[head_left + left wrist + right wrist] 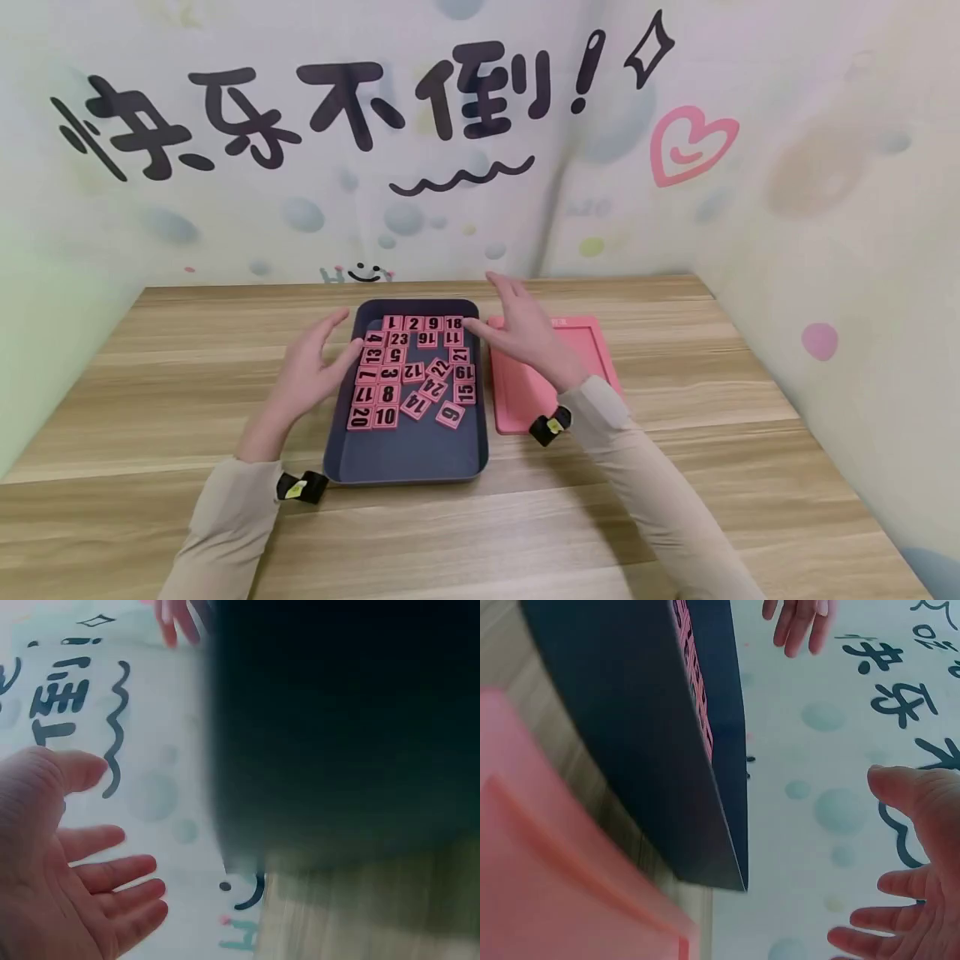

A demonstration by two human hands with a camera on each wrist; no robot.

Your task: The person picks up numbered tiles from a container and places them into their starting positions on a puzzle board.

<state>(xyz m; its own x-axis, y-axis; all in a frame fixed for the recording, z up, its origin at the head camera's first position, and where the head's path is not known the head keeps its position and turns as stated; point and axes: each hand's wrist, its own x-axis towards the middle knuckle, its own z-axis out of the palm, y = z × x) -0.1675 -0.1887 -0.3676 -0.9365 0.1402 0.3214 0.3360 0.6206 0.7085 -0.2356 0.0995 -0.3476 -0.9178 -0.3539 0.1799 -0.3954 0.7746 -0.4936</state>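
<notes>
A dark blue tray [408, 457] lies on the table with several pink number tiles [386, 417] inside. Most tiles stand in rough rows at its left and far side; tiles such as 22, 24, 14 and 9 sit askew toward the right. My left hand [306, 371] hovers at the tray's left edge, fingers spread and holding nothing. Over the far right corner, my right hand [528, 333] is likewise spread, its thumb overlapping the rim near tile 18. Both palms face inward. The tray wall fills much of the left wrist view, dark and blurred.
Right of the tray lies a pink frame board [517, 404] with a raised border, partly under my right forearm. The wooden table [720, 467] meets a printed wall sheet [480, 233] at the back. Each wrist wears a black strap.
</notes>
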